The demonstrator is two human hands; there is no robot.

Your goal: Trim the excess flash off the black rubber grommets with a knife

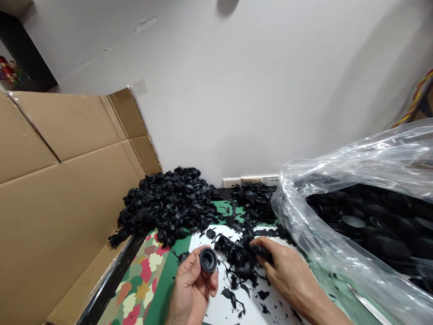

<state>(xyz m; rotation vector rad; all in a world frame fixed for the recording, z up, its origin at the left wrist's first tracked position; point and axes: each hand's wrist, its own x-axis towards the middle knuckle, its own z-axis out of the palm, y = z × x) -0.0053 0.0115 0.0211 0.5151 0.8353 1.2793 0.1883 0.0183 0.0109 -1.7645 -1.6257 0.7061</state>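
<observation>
Being pinched by the left hand (193,276) — a slim black object (264,254) clasped in the right hand (288,267) — the round black rubbery cup (208,260), presumably light, is best held by its wall.

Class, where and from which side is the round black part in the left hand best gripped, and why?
Probably by the outer rim of the round black part, from the upper right: the left hand holds its left edge, leaving that curved rim exposed.
</observation>
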